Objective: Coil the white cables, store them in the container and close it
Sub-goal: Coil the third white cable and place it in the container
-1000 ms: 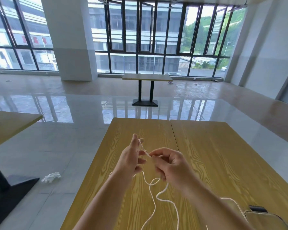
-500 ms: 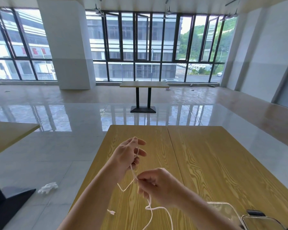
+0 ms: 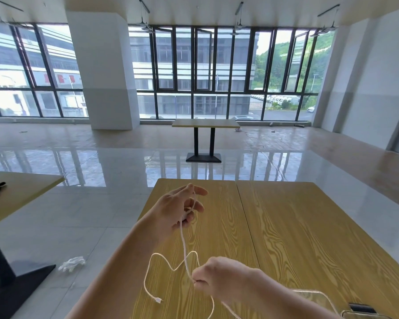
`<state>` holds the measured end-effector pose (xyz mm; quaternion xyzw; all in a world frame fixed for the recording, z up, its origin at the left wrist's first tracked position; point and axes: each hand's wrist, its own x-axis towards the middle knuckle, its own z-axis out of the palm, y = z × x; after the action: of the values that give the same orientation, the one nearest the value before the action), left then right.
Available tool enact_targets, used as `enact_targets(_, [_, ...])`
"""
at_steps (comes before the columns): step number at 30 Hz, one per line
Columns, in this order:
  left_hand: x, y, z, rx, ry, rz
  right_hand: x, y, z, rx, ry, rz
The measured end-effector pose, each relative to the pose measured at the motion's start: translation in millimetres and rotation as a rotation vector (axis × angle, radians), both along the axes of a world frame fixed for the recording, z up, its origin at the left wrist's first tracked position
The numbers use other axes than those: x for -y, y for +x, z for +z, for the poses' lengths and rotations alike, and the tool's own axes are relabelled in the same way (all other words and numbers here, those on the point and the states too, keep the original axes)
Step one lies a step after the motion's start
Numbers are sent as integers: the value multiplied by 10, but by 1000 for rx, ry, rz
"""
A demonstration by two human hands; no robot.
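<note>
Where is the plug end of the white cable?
In the head view, the plug end hangs low over the wooden table, left of the right hand and below the left hand.

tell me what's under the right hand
Under the right hand lies bare wooden table. The white cable drops from its pinch and trails off the bottom edge. The forearm covers part of a clear container, so its contents can't be seen.

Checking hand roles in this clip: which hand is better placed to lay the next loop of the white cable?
Probably the right hand: it pinches the white cable low down, with slack trailing from it. The left hand is raised, cable already around its fingers, so it serves as the anchor.
</note>
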<state>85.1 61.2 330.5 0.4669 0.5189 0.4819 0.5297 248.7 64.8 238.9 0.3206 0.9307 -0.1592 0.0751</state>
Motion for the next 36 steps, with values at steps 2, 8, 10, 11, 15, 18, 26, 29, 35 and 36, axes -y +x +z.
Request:
enact_targets(2, [1,1,-55,-70,3,-29,-127,11,30,29,55,-107])
enact_targets(8, [-62,30,-252,-237,23,95,-339,180,162,-464,-251,-578])
enact_targets(10, [-83,25,-335,-225,21,152,-315,204,253,-713,-444,-652])
enact_targets(11, [-90,22,-372,-207,21,177,-295,206,292,-820,-516,-660])
enact_targets(15, [-115,48,-469,-80,19,212,-198,169,392,-999,-576,-573])
enact_targets(18, [-118,108,-471,33,4,201,-154,131,436,-1019,-571,-517])
enact_targets(26, [-143,142,-519,11,43,178,-157,131,518,-1128,-671,-476])
enact_targets(29, [-129,169,-528,40,57,159,-152,111,529,-1220,-737,-454])
enact_targets(35, [-143,237,-502,74,93,161,-111,72,540,-1207,-579,-506])
enact_targets(36, [-138,244,-493,69,96,155,-107,73,539,-1198,-567,-525])
